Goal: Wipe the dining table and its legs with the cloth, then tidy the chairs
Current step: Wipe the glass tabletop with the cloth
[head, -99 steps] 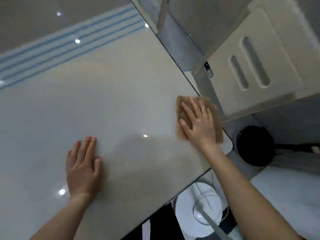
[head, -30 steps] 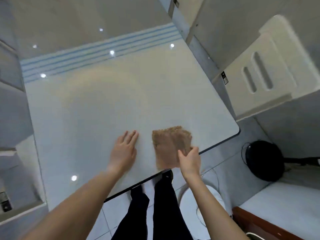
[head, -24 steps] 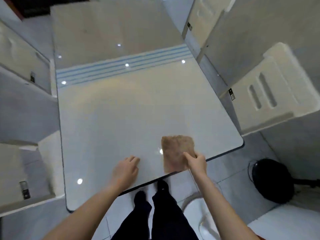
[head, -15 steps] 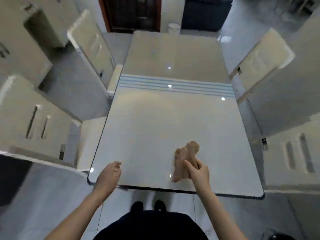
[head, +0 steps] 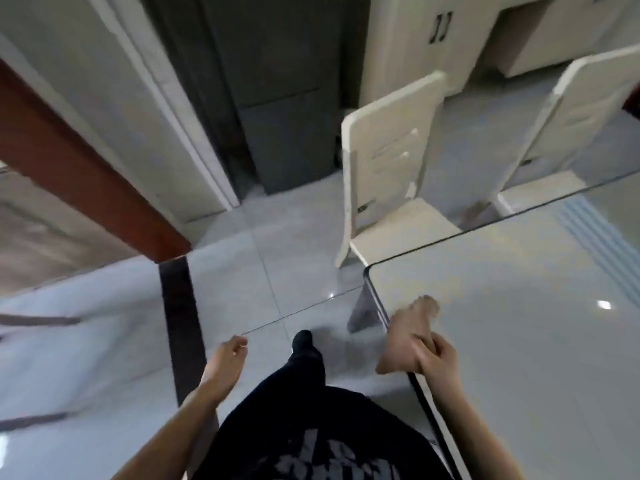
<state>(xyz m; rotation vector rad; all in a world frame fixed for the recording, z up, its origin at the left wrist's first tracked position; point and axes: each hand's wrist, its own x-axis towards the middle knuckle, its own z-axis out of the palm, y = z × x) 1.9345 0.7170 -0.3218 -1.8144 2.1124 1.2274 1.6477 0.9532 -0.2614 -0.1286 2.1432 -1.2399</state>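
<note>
The glossy white dining table (head: 519,341) fills the right side, its rounded corner near the centre. My right hand (head: 438,358) grips the bunched tan cloth (head: 407,336), lifted over the table's left edge. My left hand (head: 227,356) hangs over the floor with fingers loosely curled, holding nothing. One table leg (head: 363,311) shows below the corner. A cream chair (head: 388,181) stands tucked against the table's far side, and a second cream chair (head: 575,112) sits further right.
Pale floor tiles (head: 277,258) spread out to the left of the table, crossed by a dark strip (head: 176,306). A red-brown door frame (head: 79,168) and a grey cabinet (head: 277,98) stand beyond. My dark-clothed legs and shoe (head: 303,341) are beside the table corner.
The cloth has been lifted off the tabletop and bunched in my right hand. My left hand has left the table. I have turned left toward the table's corner.
</note>
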